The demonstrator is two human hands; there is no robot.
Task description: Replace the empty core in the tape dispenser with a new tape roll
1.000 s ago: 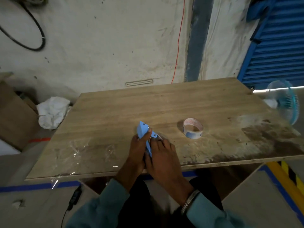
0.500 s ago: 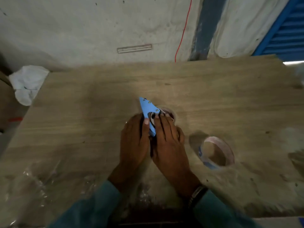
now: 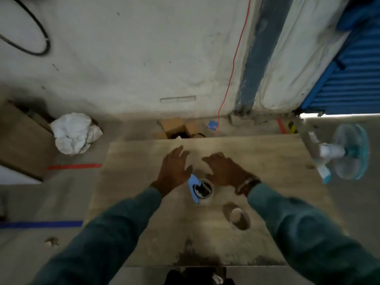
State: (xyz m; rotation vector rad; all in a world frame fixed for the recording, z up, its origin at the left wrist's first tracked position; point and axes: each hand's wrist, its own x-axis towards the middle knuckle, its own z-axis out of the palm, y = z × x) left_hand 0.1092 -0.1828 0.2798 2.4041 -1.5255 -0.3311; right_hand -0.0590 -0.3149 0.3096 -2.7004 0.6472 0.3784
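Counts from the head view: 1 wooden table (image 3: 144, 153). 1 blue tape dispenser (image 3: 194, 187) on it, 1 ring-shaped core (image 3: 203, 189) in it. 1 loose tape roll (image 3: 237, 218) beside it. 2 hands: left hand (image 3: 174, 169), right hand (image 3: 225, 171), both with fingers spread, holding nothing. 1 wristband (image 3: 247, 184), on the right wrist. 1 fan (image 3: 347, 152). 1 white crumpled bag (image 3: 75, 132). 1 red cable (image 3: 232, 64), 1 black cable (image 3: 41, 33). Floor tape: 1 red strip (image 3: 74, 166), 1 blue strip (image 3: 41, 224).

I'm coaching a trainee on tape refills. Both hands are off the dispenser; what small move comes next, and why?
Probably bring the left hand back onto the blue dispenser to steady it. It lies untouched on the table with a ring, likely the core, still in it; both hands are open, the right hand beyond it, and the new roll waits nearby.
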